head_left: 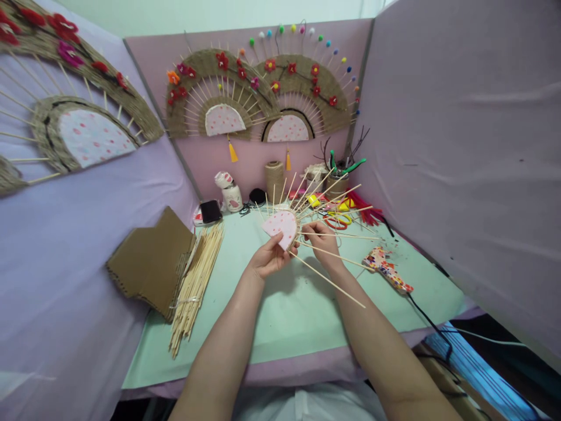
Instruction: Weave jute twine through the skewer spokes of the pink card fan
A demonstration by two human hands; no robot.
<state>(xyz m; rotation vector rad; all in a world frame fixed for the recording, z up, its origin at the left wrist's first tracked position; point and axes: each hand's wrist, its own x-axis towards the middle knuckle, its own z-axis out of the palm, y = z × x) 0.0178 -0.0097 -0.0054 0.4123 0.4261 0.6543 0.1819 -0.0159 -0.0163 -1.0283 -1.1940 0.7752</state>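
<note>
Two hands, one fan: the small fan frame (280, 225) is up in the air, held above the middle of the worktop (284, 333), clear of every edge.
Left hand (272, 257): fingers clasping the dotted half-round centre, thumb across its face.
Right hand (322, 240): fingers curled in at the stick bases; whether they pinch a stick or something finer, I cannot tell.
Bamboo sticks (328, 280): look at that spread, ribs raying out around the curve!
Done: dotted centre on, ribs in place, it seems.
Left to do: no wide outer band, flowers or tassel visible, though the back-wall fans (337, 120) show those; early going, I'd judge.
Supplies: stick bundle (197, 280) by the worktop's left edge, twine cone (274, 181) at the back, glue gun (388, 269) towards the right edge.
</note>
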